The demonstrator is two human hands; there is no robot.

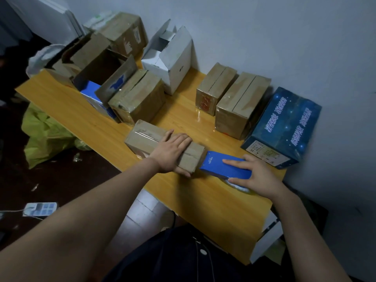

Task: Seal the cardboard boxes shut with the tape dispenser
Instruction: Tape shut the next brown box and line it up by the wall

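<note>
Cardboard box (142,137) appears light and stiff; left hand (173,153) presses flat on top; right hand (262,178) grips the tape dispenser (215,164).

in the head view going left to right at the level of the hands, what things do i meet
green bag on the floor → small cardboard box → blue tape dispenser → dark blue printed box
</note>
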